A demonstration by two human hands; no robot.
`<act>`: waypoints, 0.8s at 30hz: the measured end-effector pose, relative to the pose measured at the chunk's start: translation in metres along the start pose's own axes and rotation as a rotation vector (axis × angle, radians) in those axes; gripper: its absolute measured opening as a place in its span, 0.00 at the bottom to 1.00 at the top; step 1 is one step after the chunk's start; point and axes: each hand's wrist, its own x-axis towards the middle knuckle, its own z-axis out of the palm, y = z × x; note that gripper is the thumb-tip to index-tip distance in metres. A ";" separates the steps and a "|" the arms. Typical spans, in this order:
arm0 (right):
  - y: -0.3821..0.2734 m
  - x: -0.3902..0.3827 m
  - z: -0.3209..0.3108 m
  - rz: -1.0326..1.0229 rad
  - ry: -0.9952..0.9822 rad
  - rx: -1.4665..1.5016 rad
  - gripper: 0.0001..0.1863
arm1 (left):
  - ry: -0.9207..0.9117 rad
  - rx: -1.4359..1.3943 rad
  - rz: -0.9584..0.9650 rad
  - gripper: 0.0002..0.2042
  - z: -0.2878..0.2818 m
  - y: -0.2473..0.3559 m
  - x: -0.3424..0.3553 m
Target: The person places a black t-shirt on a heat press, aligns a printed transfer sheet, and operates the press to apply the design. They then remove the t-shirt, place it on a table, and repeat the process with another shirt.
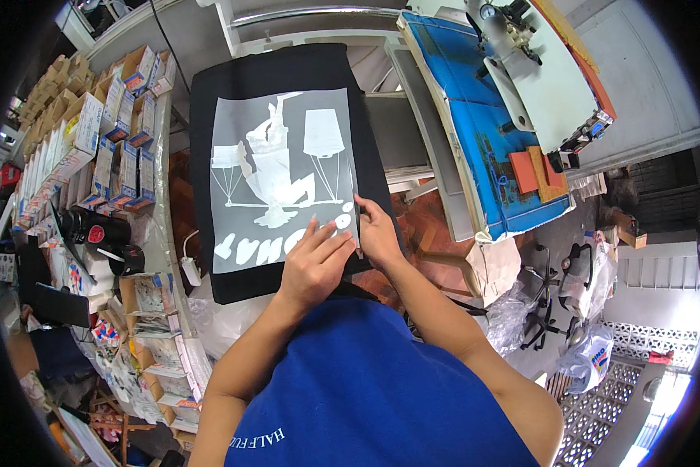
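Resting on the near right part of a translucent sheet [284, 183], the left hand [319, 261] is loosely open, palm down, its slightly parted fingers lying over the white print and gripping nothing that shows. The right hand [377, 232] is half curled just to its right, with the fingertips at the sheet's right edge; whether they pinch that edge or only touch it, I cannot tell. The sheet lies flat on black fabric [270, 71], which shows beyond it on all sides. A lamp shape [323, 134] is printed at the far right of the sheet, with white figures farther left.

On the left, beyond a gap, cardboard boxes [120, 148] stand in rows, with a black cylindrical object [97, 228] nearer. On the right is a blue-topped panel [459, 101], with orange-red blocks [522, 171] lying near its near end. Farther right stands an office chair [548, 303].
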 end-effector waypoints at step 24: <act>-0.121 0.079 -0.047 -0.510 0.061 -0.213 0.24 | -0.271 -0.064 -0.229 0.18 0.007 0.007 -0.025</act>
